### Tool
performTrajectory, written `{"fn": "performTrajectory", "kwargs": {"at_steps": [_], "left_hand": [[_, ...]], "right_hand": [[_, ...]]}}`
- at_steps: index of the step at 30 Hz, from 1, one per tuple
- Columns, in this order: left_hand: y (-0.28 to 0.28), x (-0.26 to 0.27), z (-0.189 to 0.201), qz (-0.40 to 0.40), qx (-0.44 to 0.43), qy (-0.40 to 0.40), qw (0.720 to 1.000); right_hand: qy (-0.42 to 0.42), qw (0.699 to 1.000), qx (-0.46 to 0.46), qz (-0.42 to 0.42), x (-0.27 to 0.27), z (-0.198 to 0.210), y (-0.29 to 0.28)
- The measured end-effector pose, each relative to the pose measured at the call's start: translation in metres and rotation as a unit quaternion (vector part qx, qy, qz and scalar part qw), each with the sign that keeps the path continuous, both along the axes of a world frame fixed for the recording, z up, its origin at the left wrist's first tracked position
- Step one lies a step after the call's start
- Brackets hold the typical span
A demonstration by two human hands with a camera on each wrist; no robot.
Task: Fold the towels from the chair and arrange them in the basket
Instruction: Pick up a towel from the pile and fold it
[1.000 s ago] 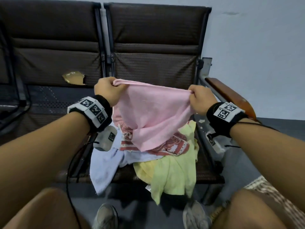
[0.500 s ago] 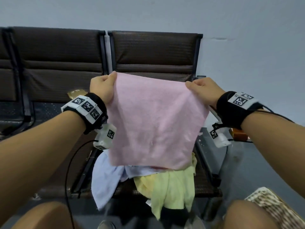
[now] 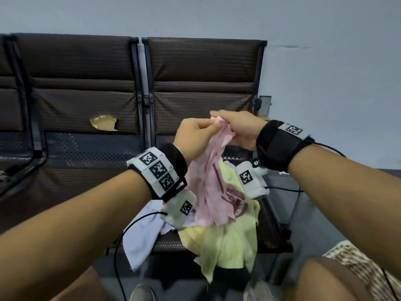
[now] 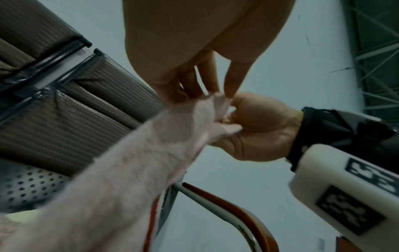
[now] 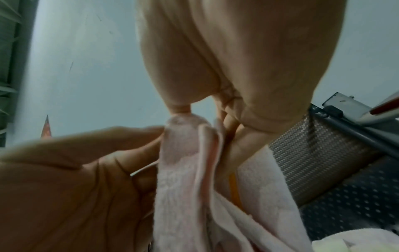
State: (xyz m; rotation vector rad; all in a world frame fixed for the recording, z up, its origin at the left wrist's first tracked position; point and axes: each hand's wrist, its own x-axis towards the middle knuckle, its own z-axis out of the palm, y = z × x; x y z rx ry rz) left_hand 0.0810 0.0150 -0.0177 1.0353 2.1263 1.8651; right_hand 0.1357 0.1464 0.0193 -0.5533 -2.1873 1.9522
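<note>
Centrally in the frame, left hand (image 3: 196,135) and right hand (image 3: 240,129) both pinch the pink towel's (image 3: 208,183) top — corners together, cloth hanging over the chair's (image 3: 201,68) pile.

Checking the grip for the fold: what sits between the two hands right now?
Only the pink towel's bunched top edge, pinched by the left hand and the right hand; it shows in the head view.

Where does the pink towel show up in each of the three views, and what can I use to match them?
Head: pink towel hangs at centre from both hands, over the chair pile.
Left wrist: pink towel runs from lower left up to the fingers at centre.
Right wrist: pink towel fills the lower centre, bunched.
Shared landmark: the pinch where left hand meets right hand.
</note>
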Motion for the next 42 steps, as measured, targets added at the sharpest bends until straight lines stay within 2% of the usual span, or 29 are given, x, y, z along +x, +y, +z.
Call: {"fn": "performTrajectory", "kwargs": {"at_steps": [2, 4, 6, 7, 8, 11, 13, 15, 17, 19, 21, 26, 29, 32, 35, 38, 42], "left_hand": [[-0.004, -0.001, 0.002, -0.026, 0.015, -0.085, 0.996], [-0.008, -0.009, 0.002, 0.012, 0.043, -0.144, 0.989], [-0.011, -0.021, -0.002, 0.077, 0.019, -0.119, 0.990], [-0.013, -0.025, -0.003, 0.080, -0.003, -0.115, 0.990], [-0.014, -0.027, -0.003, 0.048, -0.023, -0.131, 0.990], [-0.018, -0.035, 0.001, -0.128, -0.060, -0.197, 0.970], [-0.019, -0.043, 0.006, -0.138, -0.074, -0.215, 0.964], [-0.016, -0.055, 0.009, -0.077, -0.070, -0.204, 0.973], [-0.010, -0.064, 0.013, -0.012, -0.060, -0.146, 0.987], [0.001, -0.071, 0.019, 0.037, -0.064, -0.063, 0.995], [0.012, -0.076, 0.027, 0.075, -0.051, -0.004, 0.996], [0.029, -0.085, 0.055, 0.083, 0.057, 0.018, 0.995], [0.027, -0.089, 0.055, 0.048, 0.098, 0.000, 0.994], [0.019, -0.094, 0.020, 0.051, 0.046, -0.041, 0.997], [0.003, -0.090, -0.037, 0.021, -0.097, -0.100, 0.990], [-0.018, -0.075, -0.090, -0.041, -0.224, -0.172, 0.958], [-0.042, -0.054, -0.128, -0.140, -0.358, -0.254, 0.888]], "right_hand": [[-0.012, 0.999, 0.028, -0.009, 0.004, -0.005, 0.002], [-0.011, 1.000, 0.025, -0.008, 0.008, -0.008, 0.005], [-0.005, 1.000, 0.002, 0.023, 0.012, -0.007, 0.006], [-0.005, 0.999, -0.006, 0.046, 0.014, -0.006, 0.007], [-0.006, 0.997, -0.007, 0.070, 0.017, -0.004, 0.006], [-0.016, 0.994, 0.006, 0.109, 0.018, 0.000, 0.009], [-0.031, 0.994, 0.033, 0.104, 0.015, 0.001, 0.015], [-0.052, 0.988, 0.099, 0.109, 0.013, 0.002, 0.028], [-0.070, 0.974, 0.194, 0.097, 0.007, 0.003, 0.046], [-0.063, 0.957, 0.282, 0.027, -0.003, 0.004, 0.061], [-0.019, 0.935, 0.350, -0.057, -0.014, 0.007, 0.071], [0.140, 0.917, 0.338, -0.159, -0.032, 0.019, 0.073], [0.174, 0.908, 0.350, -0.153, -0.036, 0.015, 0.073], [0.119, 0.921, 0.360, -0.087, -0.034, -0.016, 0.075], [0.008, 0.945, 0.328, -0.006, -0.022, -0.065, 0.076], [-0.138, 0.937, 0.309, 0.094, -0.006, -0.118, 0.071], [-0.254, 0.935, 0.178, 0.174, 0.016, -0.170, 0.060]]}}
